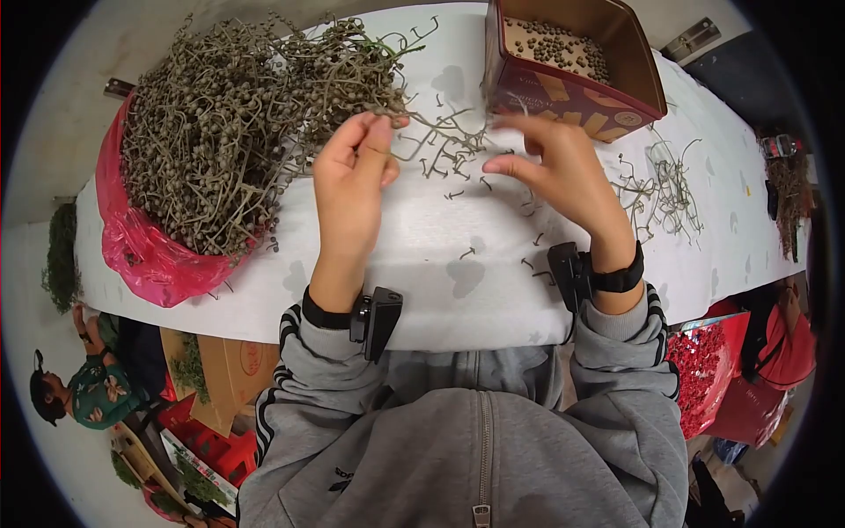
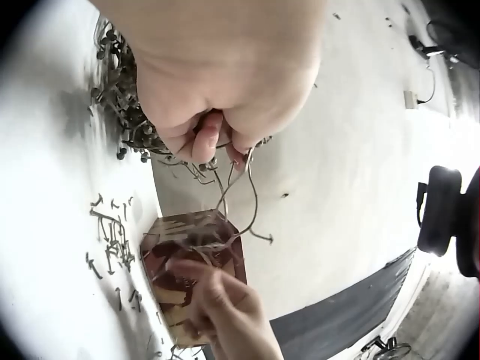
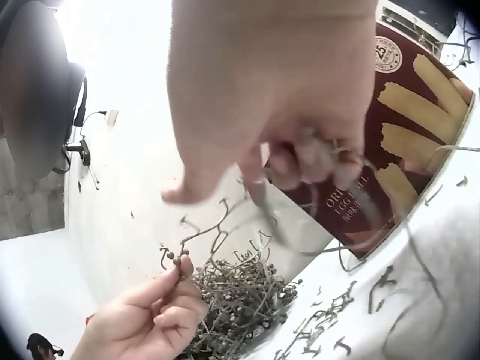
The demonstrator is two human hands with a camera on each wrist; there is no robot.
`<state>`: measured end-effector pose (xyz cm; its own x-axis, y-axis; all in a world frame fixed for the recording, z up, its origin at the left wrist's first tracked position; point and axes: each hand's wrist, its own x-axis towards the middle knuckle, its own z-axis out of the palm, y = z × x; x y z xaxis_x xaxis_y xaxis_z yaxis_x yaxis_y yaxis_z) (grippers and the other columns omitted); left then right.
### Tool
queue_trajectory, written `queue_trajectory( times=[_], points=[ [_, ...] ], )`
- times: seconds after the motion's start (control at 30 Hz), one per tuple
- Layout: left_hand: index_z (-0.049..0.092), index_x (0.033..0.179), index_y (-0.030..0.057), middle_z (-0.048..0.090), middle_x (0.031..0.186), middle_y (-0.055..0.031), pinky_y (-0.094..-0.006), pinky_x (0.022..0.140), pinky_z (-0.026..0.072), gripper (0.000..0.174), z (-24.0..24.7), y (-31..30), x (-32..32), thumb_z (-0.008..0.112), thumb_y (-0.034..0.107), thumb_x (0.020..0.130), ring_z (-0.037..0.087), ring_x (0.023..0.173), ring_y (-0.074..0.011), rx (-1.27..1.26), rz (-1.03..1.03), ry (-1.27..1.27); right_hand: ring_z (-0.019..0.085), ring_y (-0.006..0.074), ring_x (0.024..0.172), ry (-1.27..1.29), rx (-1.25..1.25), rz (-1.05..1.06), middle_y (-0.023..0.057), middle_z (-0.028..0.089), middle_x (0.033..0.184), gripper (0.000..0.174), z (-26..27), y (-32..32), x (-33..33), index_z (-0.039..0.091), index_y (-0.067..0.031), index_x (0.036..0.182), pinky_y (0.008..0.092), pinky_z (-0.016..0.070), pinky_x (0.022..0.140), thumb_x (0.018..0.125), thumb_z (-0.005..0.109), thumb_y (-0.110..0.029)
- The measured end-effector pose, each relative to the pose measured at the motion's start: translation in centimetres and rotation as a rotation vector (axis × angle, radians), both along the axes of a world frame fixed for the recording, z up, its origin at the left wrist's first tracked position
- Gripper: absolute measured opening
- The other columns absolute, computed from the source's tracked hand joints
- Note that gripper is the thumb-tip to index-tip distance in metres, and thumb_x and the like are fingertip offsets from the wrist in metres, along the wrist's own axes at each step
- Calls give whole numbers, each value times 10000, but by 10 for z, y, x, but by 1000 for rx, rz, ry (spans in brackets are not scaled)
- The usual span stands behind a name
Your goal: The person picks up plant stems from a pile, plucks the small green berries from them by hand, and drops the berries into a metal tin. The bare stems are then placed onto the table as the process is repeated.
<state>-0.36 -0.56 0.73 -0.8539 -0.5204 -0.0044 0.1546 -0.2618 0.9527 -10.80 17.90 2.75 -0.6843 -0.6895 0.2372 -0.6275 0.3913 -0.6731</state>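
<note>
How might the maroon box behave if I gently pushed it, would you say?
The maroon box would probably keep its shape, its walls standing straight. It seems likely light, with only a sparse layer of small round pods inside; those might roll when jolted.

We can make out "EGG" and part of "ORI…" on the maroon tin (image 3: 381, 135). Its round badge (image 3: 388, 55) reads "25" to us.
</note>
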Motion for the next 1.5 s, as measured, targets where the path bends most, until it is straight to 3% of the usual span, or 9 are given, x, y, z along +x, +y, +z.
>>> queue_trajectory(
  times=[0.07,0.17,0.6,0.7,0.83,1.0,1.27,1.37,1.5],
  points=[
    [600,968,-31,612,816,-24,-179,499,288,240,-1,2,1,517,194,966,329,527,-37,-13,-24,5,438,84,615,31,-98,12,-19,524,729,240,3,0,0,618,18,1010,239,355,557,880,631,-184],
    [599,939,-26,590,802,-29,-181,488,285,259,-3,0,4,497,210,975,322,525,-32,-32,-189,20,453,95,650,72,-716,-71,32,545,805,253,6,-1,-2,584,28,1065,231,375,586,908,592,-171],
    [619,924,-18,517,704,20,-188,470,259,261,-4,7,4,518,219,966,316,529,-25,15,-270,-67,523,75,704,-181,-546,-18,55,625,841,203,4,3,-2,612,26,1012,191,425,605,931,426,45],
    [608,983,-6,486,711,35,-185,499,266,214,-2,8,6,518,188,964,321,563,-23,-73,-310,-134,541,109,727,229,-675,-124,76,618,871,135,13,4,1,611,28,1008,213,426,637,930,517,-30],
    [630,984,-15,528,706,10,-196,510,338,209,-5,17,7,550,173,941,408,574,-47,-307,-241,-164,552,127,715,251,-530,180,78,620,822,106,22,-2,22,617,11,949,231,432,638,872,604,-61],
    [618,969,-20,522,690,-17,-232,557,389,197,-13,20,5,534,156,942,454,613,-81,-452,-226,-111,534,135,657,331,-296,154,67,611,785,176,-5,-21,25,606,-20,949,244,420,595,813,677,-107],
    [572,859,-29,521,691,-61,-276,598,404,201,-10,16,5,490,130,949,479,645,-118,-424,-309,-157,501,132,565,44,-188,44,53,584,707,207,-10,-22,26,606,-23,909,245,401,531,785,720,-143],
    [559,834,-23,516,684,-67,-274,598,405,216,-16,15,3,476,134,956,475,643,-114,-725,-293,3,484,109,579,-133,-180,91,54,582,699,153,-10,-23,27,601,-1,877,244,404,539,817,687,-111],
    [561,840,-19,521,704,-50,-269,614,408,217,-13,14,3,474,141,958,472,652,-114,-569,-364,-26,482,89,598,-253,-328,85,45,575,699,132,-17,-23,23,594,7,881,238,403,540,838,666,-95]
  ],
)
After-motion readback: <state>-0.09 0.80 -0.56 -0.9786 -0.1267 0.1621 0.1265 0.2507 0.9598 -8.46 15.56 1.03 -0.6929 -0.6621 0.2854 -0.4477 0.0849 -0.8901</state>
